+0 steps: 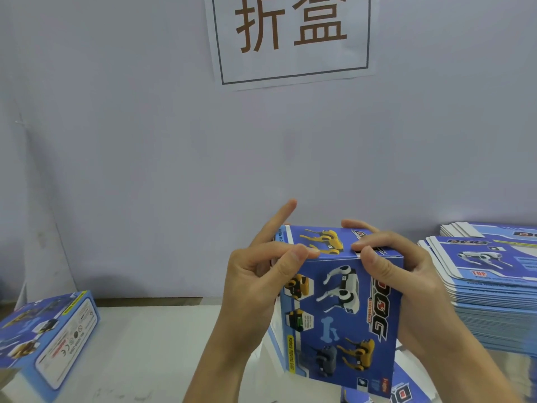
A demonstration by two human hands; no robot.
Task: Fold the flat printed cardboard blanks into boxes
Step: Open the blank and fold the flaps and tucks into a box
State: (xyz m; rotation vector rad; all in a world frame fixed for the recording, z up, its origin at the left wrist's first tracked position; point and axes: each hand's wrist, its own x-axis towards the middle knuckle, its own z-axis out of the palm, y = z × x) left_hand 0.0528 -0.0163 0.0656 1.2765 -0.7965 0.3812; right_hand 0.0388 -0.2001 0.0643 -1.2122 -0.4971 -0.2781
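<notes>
Box (340,309) held up mid-air over table (151,344), between both hands. Left hand (261,274) pinches top-left edge, index extended. Right hand (406,274) grips top-right corner. Blanks (494,274) stacked right; finished box (46,341) left.

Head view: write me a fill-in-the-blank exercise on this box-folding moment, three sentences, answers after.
1. Both hands, the left hand and the right hand, hold a blue printed ____ above the table.
2. The stack of flat blanks lies on the person's ____ side.
3. The finished box lies on the person's ____ side.

Missing words: box; right; left
</notes>
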